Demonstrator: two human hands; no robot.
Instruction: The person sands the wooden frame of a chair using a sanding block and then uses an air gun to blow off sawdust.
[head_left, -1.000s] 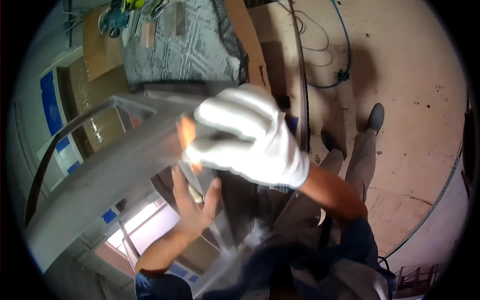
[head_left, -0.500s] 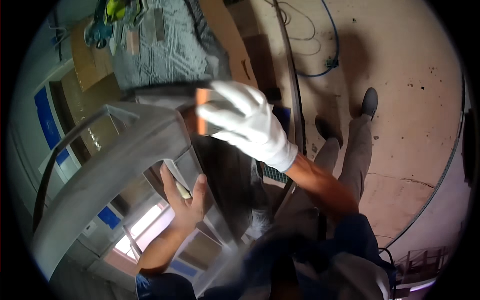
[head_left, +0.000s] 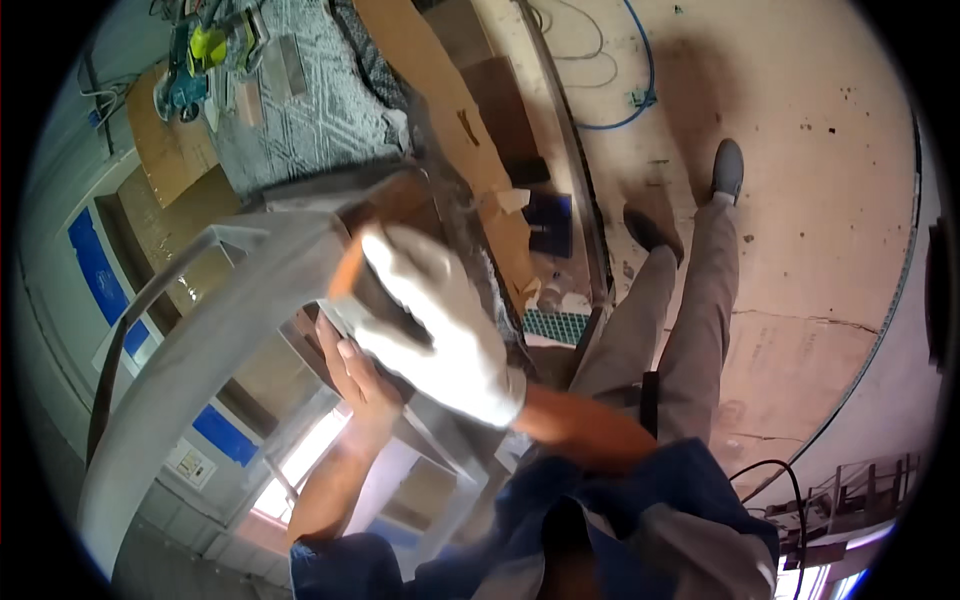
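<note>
A large grey frame (head_left: 215, 310) with a curved outer member and open gaps fills the left side; its surface looks dull and sanded. My bare left hand (head_left: 365, 385) holds one of its inner bars, partly hidden behind my right hand. On my right hand (head_left: 435, 335) is a white glove, smeared by motion. It grips a block with an orange edge (head_left: 347, 265) and a dark body, which looks like a sanding block. The block is over the corner of the frame, near the fingertips of my left hand; whether it touches the surface I cannot tell.
Beyond the frame, a dust-covered grey sheet (head_left: 300, 120) carries a green and teal power tool (head_left: 205, 50) and flat strips. Brown cardboard (head_left: 430, 70) runs along its edge. A blue hose (head_left: 650, 75) lies on the floor; a green grate (head_left: 555, 326) sits near my legs.
My gloved right hand has moved down and left with the block, from beyond the frame's corner to over it. The fingers of my left hand have drawn closer together on the bar.
</note>
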